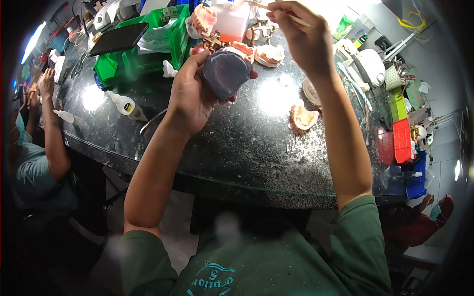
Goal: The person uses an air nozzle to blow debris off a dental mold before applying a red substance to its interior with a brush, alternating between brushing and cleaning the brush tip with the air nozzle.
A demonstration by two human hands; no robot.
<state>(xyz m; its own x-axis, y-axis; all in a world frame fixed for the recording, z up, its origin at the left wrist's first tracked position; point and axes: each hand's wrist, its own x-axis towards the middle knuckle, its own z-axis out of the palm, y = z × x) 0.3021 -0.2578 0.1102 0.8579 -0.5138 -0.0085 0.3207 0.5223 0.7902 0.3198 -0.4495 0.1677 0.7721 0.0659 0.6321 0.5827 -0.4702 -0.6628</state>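
My left hand (191,93) is wrapped round a dark grey, rounded dental piece (227,74), with its flat face turned up. A red and white part shows at the far edge of that piece. Farther up, my right hand (301,27) pinches a thin brush (291,18), its tip at the mouth of a translucent bottle (232,20) with pink liquid low inside. Beside the bottle stand a pink and white dental model (203,20) and another model (269,55). A loose orange-pink dental piece (303,117) lies on the black bench (237,143) below my right wrist.
A green bin (131,61) bears a phone (118,39) at the back left. Glue bottles (124,104) lie nearer. Tools and a red bin (402,140) line the right side. One co-worker (39,158) sits at far left, another person (424,222) at far right.
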